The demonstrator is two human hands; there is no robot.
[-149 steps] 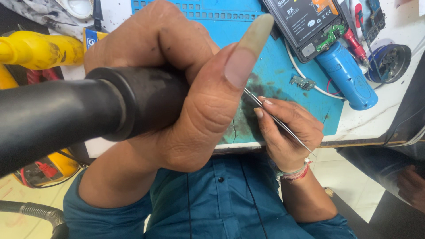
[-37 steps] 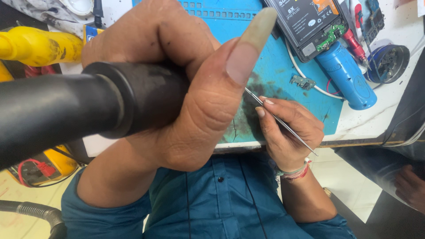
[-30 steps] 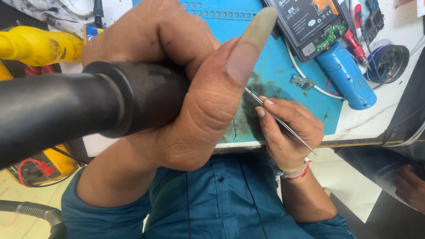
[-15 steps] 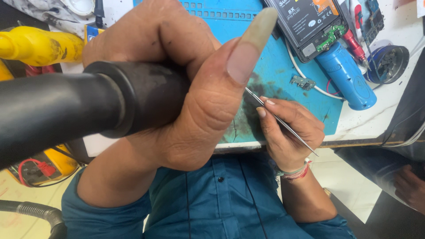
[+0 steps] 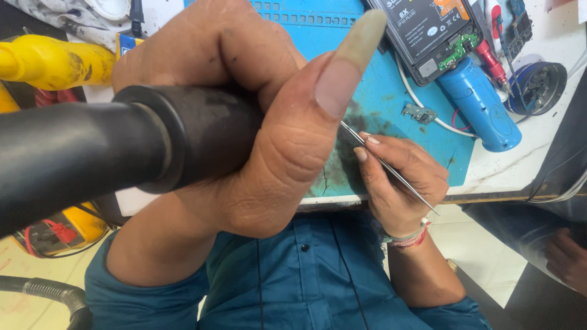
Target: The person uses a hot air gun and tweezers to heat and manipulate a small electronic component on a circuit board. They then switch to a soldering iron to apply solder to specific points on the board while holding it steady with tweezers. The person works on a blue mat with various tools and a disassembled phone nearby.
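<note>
My left hand (image 5: 244, 122) is wrapped around the thick black handle of a tool (image 5: 92, 159), held close to the camera with the thumb sticking up. It hides much of the blue work mat (image 5: 391, 79). My right hand (image 5: 397, 183) pinches thin metal tweezers (image 5: 426, 203) near the mat's front edge, their tip pointing under my left thumb at a dark stained patch. What the tip touches is hidden. A small green circuit part (image 5: 419, 113) lies on the mat just beyond my right hand.
A black opened device with a battery (image 5: 428, 30) and a blue cylinder (image 5: 480, 104) lie at the back right, beside a round blue holder (image 5: 538, 85). A yellow tool (image 5: 49, 61) is at the left. A grey hose (image 5: 49, 290) runs below. Another person's hand (image 5: 565, 256) is at the right.
</note>
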